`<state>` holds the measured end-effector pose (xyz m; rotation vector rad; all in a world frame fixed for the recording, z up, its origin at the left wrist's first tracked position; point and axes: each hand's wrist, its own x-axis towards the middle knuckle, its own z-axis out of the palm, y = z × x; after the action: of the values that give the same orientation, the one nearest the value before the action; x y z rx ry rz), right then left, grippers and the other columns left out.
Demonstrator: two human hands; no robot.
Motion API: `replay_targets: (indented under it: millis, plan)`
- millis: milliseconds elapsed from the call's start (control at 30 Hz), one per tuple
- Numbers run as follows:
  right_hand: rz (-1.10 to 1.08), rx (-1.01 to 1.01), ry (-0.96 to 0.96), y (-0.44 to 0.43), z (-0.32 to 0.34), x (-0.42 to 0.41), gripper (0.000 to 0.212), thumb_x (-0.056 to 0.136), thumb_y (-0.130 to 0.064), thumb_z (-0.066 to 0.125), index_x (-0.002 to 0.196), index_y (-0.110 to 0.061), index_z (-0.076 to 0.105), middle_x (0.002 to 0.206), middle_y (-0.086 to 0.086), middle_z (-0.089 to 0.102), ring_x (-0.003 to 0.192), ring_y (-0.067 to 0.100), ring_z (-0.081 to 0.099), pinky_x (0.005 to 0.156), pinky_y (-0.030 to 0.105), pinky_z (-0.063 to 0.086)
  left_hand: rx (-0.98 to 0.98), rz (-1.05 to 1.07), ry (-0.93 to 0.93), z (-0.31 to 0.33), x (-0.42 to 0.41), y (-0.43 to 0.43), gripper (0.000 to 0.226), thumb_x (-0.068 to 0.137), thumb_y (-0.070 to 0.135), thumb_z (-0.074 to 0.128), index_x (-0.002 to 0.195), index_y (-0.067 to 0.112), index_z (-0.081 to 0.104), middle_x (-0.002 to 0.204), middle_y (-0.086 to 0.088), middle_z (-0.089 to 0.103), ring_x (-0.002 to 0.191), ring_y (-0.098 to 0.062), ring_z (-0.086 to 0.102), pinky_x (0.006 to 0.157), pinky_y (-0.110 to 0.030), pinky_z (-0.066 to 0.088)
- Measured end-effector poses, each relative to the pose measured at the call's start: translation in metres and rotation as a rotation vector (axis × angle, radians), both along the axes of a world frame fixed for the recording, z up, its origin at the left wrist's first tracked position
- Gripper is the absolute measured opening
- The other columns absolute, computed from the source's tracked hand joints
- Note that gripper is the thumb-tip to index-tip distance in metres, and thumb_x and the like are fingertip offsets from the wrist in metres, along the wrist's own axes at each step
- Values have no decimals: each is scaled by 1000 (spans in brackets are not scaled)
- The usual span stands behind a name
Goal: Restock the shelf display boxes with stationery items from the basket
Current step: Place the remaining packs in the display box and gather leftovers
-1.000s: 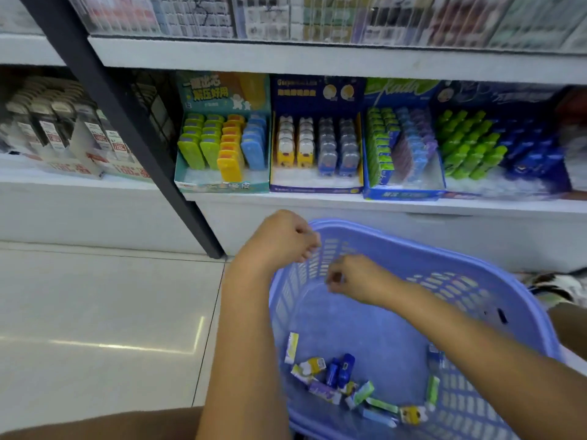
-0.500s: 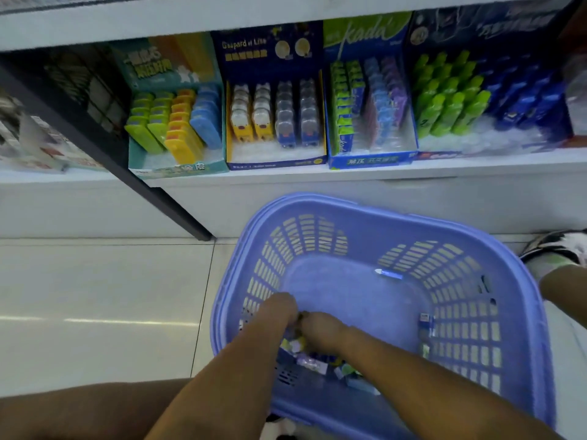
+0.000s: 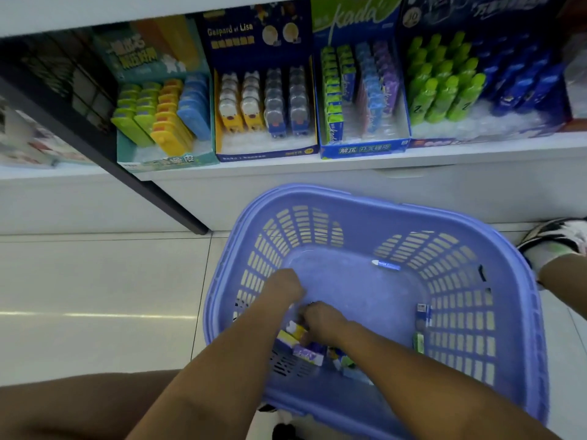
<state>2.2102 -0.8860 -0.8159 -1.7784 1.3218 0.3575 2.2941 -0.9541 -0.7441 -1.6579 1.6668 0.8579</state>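
Observation:
A lilac slotted plastic basket stands on the floor below the shelf. Several small stationery boxes lie in its near left corner, among them a purple one and a yellow-white one. My left hand and my right hand are both down in that corner, knuckles up and fingers hidden among the boxes. A blue pen-like item lies at the far side of the basket floor. Two small boxes lean on the right wall. Display boxes line the shelf: teal, dark blue, and a blue "kada" box.
A box of green and blue bottles stands at the shelf's right end. A black slanted shelf post meets the pale tiled floor left of the basket. A foot in a patterned shoe rests to the right. My knee is at bottom left.
Both hands dropped from above the basket rim into its near left corner among the small boxes. The view tilted down and closer to the basket.

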Motion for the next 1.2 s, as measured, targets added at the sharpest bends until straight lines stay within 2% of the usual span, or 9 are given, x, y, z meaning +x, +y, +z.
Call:
replay_targets:
  millis: [100, 167, 333, 433, 600, 767, 900, 1033, 1200]
  plan:
    - [4, 23, 4, -1, 0, 9, 21, 79, -25, 71, 86, -16, 53, 114, 17, 61, 104, 29, 58, 82, 32, 45, -13, 153, 194, 17, 2, -17, 37, 96, 33, 46, 102, -1, 60, 94, -21, 61, 87, -33, 61, 76, -39, 52]
    - [-30, 51, -8, -2, 0, 10, 23, 81, -20, 68, 73, -17, 46, 113, 19, 61, 100, 28, 58, 82, 32, 45, 52, 379, 339, 29, 6, -23, 24, 95, 25, 45, 84, 5, 51, 66, -13, 46, 56, -24, 50, 55, -32, 52]
    - [-335, 106, -205, -12, 18, -8, 23, 82, -8, 65, 99, -14, 51, 94, 11, 59, 80, 15, 48, 71, 26, 42, 138, 834, 671, 51, 11, -31, 24, 93, 3, 37, 71, 8, 46, 62, -8, 42, 48, -16, 41, 49, -25, 41]
    - [-775, 152, -617, -26, 58, -33, 45, 86, 0, 63, 123, -21, 47, 69, 3, 51, 56, 14, 50, 52, 18, 45, -19, 782, 735, 64, 14, -38, 23, 91, 7, 44, 68, 8, 48, 62, -8, 47, 44, -15, 39, 44, -20, 34]
    - [-978, -18, -1024, -55, 144, -63, 17, 84, -2, 64, 97, -12, 61, 64, 6, 63, 48, 12, 61, 51, 21, 54, -113, 489, 903, 100, 17, -46, 30, 89, 36, 62, 78, 9, 64, 77, -6, 65, 49, -12, 44, 48, -21, 38]
    - [-880, -391, -887, -75, 208, -57, 17, 73, -18, 79, 82, -15, 64, 50, 1, 60, 31, 12, 46, 34, 17, 37, 107, 646, 1352, 139, 16, -47, 22, 90, 28, 60, 78, 14, 71, 66, 1, 58, 49, -4, 39, 41, -13, 32]
    - [-641, -380, -1001, -87, 248, -46, 31, 66, -24, 77, 94, -22, 66, 70, 5, 65, 48, 14, 59, 48, 22, 50, 238, 852, 1612, 159, 34, -54, 17, 79, 26, 62, 70, 13, 68, 59, 3, 51, 45, -1, 40, 36, -10, 30]
    - [-521, -607, -898, -110, 274, -37, 28, 64, -26, 78, 90, -28, 71, 91, 6, 59, 70, 10, 60, 69, 23, 53, 216, 956, 1679, 168, 51, -63, 30, 85, 36, 53, 86, 8, 62, 61, -1, 56, 43, -2, 42, 35, -10, 32]
    - [-610, -898, -672, -166, 283, -9, 28, 72, -16, 80, 94, -10, 65, 78, 4, 62, 63, 10, 54, 62, 23, 51, -14, 1253, 1691, 170, 62, -73, 41, 100, 34, 36, 86, 3, 59, 61, -5, 52, 43, -9, 46, 38, -15, 37]
